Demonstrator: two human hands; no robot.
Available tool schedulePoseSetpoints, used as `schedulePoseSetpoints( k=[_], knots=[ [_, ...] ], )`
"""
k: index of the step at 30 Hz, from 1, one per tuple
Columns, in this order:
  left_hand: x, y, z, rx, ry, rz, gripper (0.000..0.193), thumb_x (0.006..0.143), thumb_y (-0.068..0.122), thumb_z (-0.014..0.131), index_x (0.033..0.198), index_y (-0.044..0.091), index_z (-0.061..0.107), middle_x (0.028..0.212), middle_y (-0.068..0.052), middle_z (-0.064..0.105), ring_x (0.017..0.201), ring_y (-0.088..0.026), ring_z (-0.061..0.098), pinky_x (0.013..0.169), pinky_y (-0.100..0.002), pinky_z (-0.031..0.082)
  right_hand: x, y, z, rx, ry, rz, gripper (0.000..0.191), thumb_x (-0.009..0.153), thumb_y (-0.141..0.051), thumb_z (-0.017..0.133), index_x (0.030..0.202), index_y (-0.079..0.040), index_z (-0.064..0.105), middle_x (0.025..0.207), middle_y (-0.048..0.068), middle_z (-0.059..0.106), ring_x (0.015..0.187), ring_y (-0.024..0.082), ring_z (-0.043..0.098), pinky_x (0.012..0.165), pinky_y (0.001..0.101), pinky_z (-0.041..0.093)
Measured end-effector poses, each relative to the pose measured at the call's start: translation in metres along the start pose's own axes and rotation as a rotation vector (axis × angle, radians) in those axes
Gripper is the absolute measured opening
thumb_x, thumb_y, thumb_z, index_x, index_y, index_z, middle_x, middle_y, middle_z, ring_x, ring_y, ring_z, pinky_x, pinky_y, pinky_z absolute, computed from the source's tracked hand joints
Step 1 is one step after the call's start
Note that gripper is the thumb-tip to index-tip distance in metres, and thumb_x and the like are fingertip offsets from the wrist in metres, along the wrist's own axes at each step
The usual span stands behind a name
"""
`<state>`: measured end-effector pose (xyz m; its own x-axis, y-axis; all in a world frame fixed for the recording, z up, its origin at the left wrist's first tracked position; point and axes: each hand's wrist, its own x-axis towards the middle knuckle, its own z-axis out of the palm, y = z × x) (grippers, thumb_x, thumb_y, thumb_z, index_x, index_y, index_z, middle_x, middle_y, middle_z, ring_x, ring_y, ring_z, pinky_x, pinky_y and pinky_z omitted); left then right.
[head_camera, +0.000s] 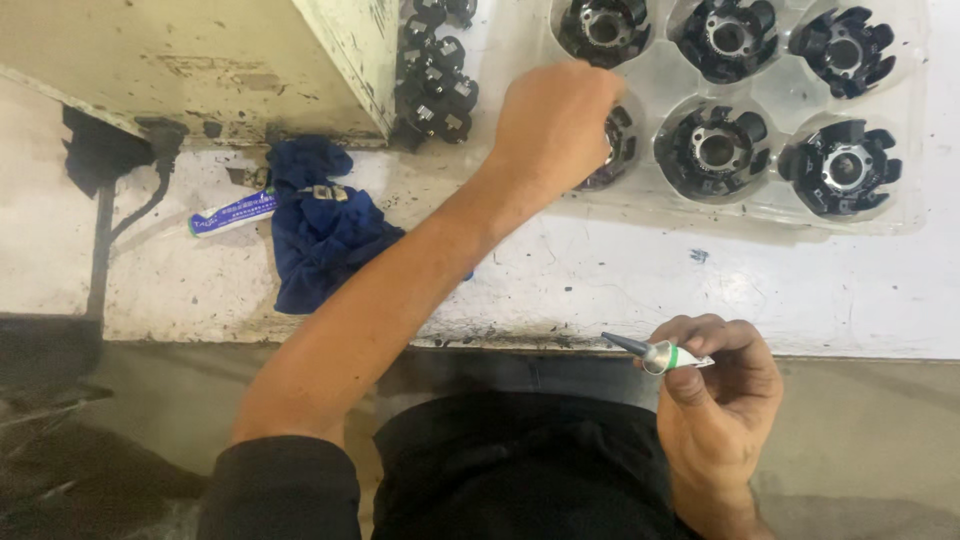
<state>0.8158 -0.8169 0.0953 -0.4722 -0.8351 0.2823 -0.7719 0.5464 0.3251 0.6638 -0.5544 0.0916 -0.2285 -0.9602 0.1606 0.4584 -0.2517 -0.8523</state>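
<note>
Black plastic part (618, 140) sat under our left hand (555, 125), fingers closed over it in its clear tray (770, 205) pocket. Our right hand (715, 395) pinched a small glue tube (660, 353), nozzle pointing beyond the fingertips, kept ready off the counter (600, 280).

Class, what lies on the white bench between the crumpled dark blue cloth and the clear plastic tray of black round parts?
Head view: the left forearm crosses that stretch of white bench.

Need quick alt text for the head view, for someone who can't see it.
The left hand reaches into a clear plastic tray of black round moulded parts, covering one, while the right hand holds a small adhesive tube with a dark nozzle. A crumpled blue cloth lies on the worn white bench.
</note>
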Motion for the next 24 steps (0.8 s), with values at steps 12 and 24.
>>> schedulePoseSetpoints(
  k=[12,24],
  knots=[
    [0.046,-0.021,0.006,0.414,0.523,0.2,0.055,0.082,0.068,0.066,0.094,0.015,0.072,0.105,-0.026,0.062,0.115,-0.046,0.058,0.101,-0.068,0.043,0.002,0.013,-0.017,0.02,0.12,0.01,0.026,0.091,0.008,0.078,0.104,-0.004,0.059,0.103,0.009,0.064,0.107,0.02,0.062,0.091,0.0334,0.052],
    [-0.126,0.053,-0.077,-1.972,0.37,-0.069,0.07,0.076,0.027,0.085,0.136,0.016,0.051,0.139,-0.022,0.055,0.14,-0.041,0.049,0.126,-0.053,0.035,0.008,0.02,-0.019,0.058,0.103,0.064,0.029,0.084,0.007,0.084,0.098,-0.004,0.061,0.097,0.01,0.066,0.102,0.025,0.064,0.088,0.0395,0.056]
  ],
)
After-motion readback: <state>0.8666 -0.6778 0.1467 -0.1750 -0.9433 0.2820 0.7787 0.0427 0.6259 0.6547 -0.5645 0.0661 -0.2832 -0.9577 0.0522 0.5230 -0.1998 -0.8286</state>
